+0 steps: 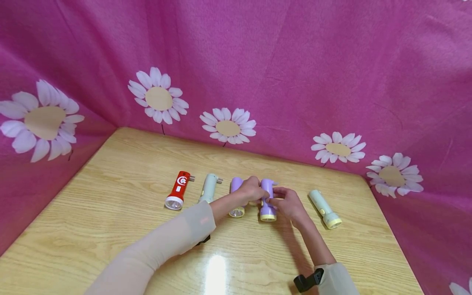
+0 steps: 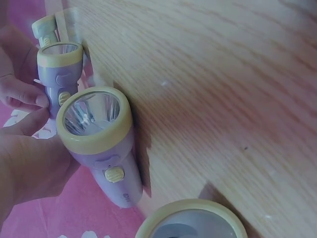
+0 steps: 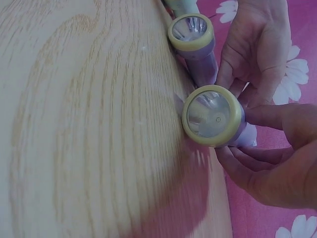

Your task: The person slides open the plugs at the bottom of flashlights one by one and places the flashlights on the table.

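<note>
A purple flashlight (image 1: 268, 209) with a yellow rim stands between my two hands, its lens end toward me and plug prongs at its far end. My right hand (image 1: 289, 203) grips it from the right, thumb and fingers around the body. From the left, my left hand (image 1: 252, 189) pinches the same body with its fingertips. Another purple flashlight (image 2: 116, 176) lies just left of it, partly hidden under my left hand and wrist in the head view. The held flashlight's clear lens (image 3: 210, 114) faces the right wrist camera.
Further left on the wooden table (image 1: 129, 196) lie a pale green flashlight (image 1: 209, 186) with prongs out and a red flashlight (image 1: 178, 186) with a white rim. Another pale green flashlight (image 1: 322, 207) lies at the right. A pink cloth (image 1: 236, 53) with daisies hangs behind.
</note>
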A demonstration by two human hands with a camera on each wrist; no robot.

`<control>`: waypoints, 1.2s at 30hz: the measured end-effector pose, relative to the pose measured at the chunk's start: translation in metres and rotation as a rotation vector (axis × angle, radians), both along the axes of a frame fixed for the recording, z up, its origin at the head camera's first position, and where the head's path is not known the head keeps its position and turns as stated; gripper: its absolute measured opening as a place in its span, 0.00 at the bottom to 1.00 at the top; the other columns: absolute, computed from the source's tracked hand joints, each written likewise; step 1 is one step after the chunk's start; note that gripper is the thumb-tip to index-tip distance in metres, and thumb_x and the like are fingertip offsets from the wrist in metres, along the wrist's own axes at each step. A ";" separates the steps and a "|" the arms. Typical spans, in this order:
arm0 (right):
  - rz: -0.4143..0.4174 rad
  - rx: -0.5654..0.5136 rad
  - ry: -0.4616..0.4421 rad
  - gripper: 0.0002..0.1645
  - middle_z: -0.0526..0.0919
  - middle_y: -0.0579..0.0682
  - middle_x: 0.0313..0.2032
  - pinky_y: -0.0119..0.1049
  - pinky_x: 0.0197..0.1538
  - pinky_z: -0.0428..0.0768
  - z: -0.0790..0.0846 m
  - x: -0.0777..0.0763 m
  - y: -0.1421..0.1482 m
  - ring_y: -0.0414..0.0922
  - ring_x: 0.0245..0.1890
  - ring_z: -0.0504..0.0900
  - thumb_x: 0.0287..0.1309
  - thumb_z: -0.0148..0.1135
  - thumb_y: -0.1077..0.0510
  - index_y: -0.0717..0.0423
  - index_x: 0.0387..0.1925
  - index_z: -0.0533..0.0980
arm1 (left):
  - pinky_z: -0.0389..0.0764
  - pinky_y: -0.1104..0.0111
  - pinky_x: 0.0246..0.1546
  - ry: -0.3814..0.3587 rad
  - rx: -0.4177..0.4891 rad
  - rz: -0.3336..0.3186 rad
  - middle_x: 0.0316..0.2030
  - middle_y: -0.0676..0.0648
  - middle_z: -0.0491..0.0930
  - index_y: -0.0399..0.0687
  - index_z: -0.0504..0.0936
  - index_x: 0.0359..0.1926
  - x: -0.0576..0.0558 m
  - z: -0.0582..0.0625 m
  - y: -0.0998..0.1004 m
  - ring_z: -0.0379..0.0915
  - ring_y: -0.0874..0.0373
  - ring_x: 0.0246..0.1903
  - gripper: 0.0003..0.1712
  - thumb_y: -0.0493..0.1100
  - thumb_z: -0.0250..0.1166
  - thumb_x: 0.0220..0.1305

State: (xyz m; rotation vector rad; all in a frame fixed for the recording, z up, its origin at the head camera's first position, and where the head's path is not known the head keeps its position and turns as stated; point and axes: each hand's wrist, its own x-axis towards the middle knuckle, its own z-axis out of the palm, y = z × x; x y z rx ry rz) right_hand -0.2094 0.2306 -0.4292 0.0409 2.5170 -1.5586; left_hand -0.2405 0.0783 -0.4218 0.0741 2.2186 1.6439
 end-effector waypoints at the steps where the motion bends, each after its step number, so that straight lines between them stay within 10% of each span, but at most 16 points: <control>1: 0.001 0.003 0.000 0.27 0.78 0.68 0.51 0.36 0.46 0.82 -0.001 -0.001 0.000 0.54 0.48 0.80 0.58 0.64 0.70 0.77 0.58 0.70 | 0.86 0.64 0.35 0.003 -0.006 0.000 0.31 0.43 0.79 0.33 0.78 0.30 0.000 0.000 0.000 0.80 0.51 0.34 0.07 0.29 0.70 0.55; 36: -0.034 0.056 -0.035 0.23 0.80 0.70 0.50 0.32 0.42 0.82 -0.011 -0.009 0.000 0.52 0.46 0.81 0.63 0.63 0.67 0.77 0.56 0.72 | 0.85 0.62 0.43 -0.153 0.051 0.028 0.31 0.42 0.74 0.29 0.74 0.36 -0.007 -0.002 0.004 0.80 0.48 0.37 0.07 0.26 0.66 0.61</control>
